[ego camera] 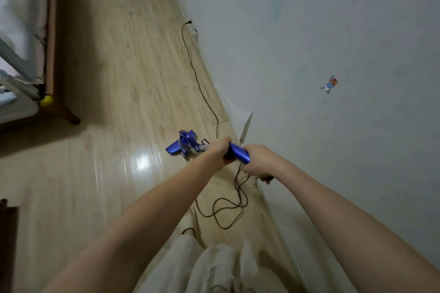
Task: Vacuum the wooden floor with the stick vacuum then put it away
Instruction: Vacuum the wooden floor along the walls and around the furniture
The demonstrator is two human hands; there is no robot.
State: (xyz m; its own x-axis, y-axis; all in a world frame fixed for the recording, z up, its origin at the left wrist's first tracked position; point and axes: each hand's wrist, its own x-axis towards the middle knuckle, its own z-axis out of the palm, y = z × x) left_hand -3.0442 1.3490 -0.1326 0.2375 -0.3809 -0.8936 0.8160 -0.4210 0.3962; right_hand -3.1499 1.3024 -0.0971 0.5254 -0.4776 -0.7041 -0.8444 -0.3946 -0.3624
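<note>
Two hands, left hand (217, 152) and right hand (258, 162), fingers clenched around one stick vacuum (188, 145).

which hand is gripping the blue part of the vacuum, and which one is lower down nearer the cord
The left hand grips the blue handle of the stick vacuum; the right hand sits behind it, right above the black cord.

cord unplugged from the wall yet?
No, the black cord runs along the wooden floor to a plug at the wall's base.
</note>
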